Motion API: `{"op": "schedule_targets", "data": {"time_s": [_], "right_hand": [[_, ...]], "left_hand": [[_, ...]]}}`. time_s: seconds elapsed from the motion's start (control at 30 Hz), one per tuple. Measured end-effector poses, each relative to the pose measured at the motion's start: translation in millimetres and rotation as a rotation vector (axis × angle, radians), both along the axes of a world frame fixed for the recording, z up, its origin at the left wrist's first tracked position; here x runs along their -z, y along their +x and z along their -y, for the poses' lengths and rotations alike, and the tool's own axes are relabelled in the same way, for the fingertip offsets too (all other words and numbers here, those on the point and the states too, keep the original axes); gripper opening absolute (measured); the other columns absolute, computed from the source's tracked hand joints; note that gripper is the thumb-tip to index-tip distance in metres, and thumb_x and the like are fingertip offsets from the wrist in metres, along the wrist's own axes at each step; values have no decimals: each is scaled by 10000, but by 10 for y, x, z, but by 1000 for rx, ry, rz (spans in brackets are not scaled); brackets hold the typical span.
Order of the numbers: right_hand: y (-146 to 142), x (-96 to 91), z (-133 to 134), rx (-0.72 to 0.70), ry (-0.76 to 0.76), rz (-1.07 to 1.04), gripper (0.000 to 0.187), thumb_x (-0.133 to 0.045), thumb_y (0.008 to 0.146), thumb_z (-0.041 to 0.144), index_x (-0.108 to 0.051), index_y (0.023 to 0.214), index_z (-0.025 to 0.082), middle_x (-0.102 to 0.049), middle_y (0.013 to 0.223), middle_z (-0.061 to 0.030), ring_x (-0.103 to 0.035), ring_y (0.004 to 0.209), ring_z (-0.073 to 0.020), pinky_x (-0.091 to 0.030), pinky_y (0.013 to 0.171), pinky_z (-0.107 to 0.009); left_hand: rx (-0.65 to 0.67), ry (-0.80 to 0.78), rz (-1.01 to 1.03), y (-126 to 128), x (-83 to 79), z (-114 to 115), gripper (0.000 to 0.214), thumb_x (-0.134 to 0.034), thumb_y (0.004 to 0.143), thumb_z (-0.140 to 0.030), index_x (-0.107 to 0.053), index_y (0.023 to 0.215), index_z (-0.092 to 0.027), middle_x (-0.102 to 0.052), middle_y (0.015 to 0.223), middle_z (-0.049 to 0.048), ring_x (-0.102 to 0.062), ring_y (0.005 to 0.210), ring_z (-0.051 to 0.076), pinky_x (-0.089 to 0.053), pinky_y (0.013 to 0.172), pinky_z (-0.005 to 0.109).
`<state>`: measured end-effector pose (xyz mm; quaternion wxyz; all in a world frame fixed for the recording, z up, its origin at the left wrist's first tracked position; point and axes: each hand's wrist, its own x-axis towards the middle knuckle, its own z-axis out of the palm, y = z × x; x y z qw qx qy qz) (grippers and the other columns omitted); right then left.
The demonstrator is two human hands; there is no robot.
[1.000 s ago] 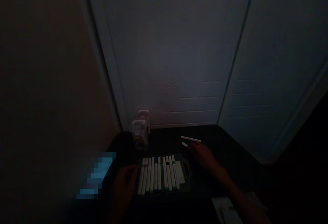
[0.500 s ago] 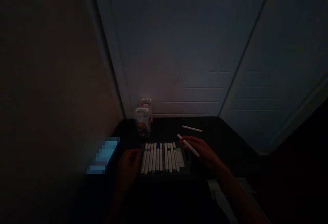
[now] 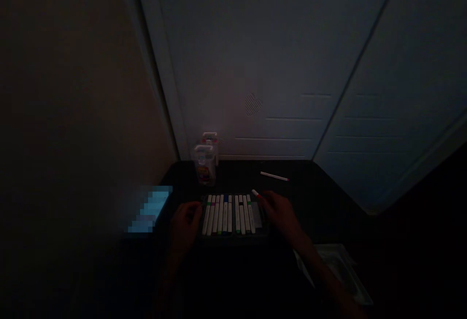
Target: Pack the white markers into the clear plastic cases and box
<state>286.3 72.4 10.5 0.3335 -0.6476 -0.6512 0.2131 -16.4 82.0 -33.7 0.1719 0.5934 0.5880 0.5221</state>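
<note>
A dark marker case (image 3: 233, 239) lies on the table, holding a row of white markers (image 3: 219, 216) with coloured bands in two groups. At its left edge is my left hand (image 3: 184, 224), fingers curled and thumb and forefinger closed at the rim. My right hand (image 3: 280, 212), over the case's right side, is closed around a white marker (image 3: 256, 194) with a red band. Only the tip end of that marker shows; the fingers cover the rest. Beside the last marker, a pale flat piece (image 3: 257, 216) sits in the right part of the case.
Another thin white marker (image 3: 274, 176) lies behind the right hand. Two clear plastic containers (image 3: 205, 166) stand at the back left by the pale wall. A lit, pixelated screen (image 3: 151, 212) is at left. A transparent tray or package (image 3: 341, 265) lies below the right forearm.
My right hand has turned the red-banded marker and drawn closer to the case's right side, covering more of the marker. My left hand stays by the case. The view has tipped slightly.
</note>
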Motion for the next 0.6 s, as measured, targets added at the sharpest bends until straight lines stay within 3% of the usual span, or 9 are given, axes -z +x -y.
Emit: {"op": "schedule_targets", "data": {"time_s": [0.13, 0.27, 0.6], "right_hand": [[-155, -79, 46, -15, -37, 330, 356, -426, 1064, 283, -719, 1238, 178, -779, 1208, -152, -735, 1116, -264, -512, 926, -311], [-258, -181, 62, -43, -137, 528, 363, -394, 1065, 236, -750, 1094, 168, -797, 1086, -171, -762, 1017, -284, -511, 854, -319], [-355, -258, 37, -148, -208, 619, 317, -470, 1015, 194, -768, 1085, 113, -767, 1096, -231, -756, 1030, -323, -532, 860, -353]], "left_hand": [[15, -1, -1, -3, 7, 0, 338, -602, 853, -507, -742, 918, -206, -749, 922, 87, -706, 788, 243, -576, 700, 372], [8, 0, 2, -1, 15, -2, 339, -598, 854, -495, -743, 925, -198, -749, 950, 97, -707, 815, 247, -574, 711, 374], [5, -8, -4, 5, -14, 22, 322, -594, 858, -488, -739, 915, -206, -746, 946, 88, -705, 801, 238, -573, 693, 358]]}}
